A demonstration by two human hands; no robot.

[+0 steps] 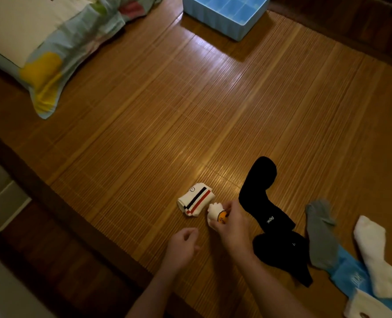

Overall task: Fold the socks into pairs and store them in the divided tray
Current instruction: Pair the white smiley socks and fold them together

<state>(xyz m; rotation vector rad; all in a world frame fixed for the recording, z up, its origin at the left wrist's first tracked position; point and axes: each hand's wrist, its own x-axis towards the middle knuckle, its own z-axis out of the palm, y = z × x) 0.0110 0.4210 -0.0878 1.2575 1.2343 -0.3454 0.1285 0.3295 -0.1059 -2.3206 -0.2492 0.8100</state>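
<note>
My right hand (232,222) grips a small rolled white sock bundle with an orange patch (216,215), low over the bamboo mat. Just left of it lies a folded white sock pair with black and red stripes (196,200). My left hand (183,243) hovers nearby with loosely curled fingers, holding nothing. Black socks (259,193) lie right of my right hand. Further right lie a grey sock (321,235), a blue sock (348,271) and a white sock (374,253). The blue divided tray (215,21) stands at the far edge of the mat.
The bamboo mat (167,111) covers the bed surface. A pillow with a colourful cover (45,65) lies at the far left. The mat's dark edge (75,216) runs diagonally at the left, with a drop beyond it.
</note>
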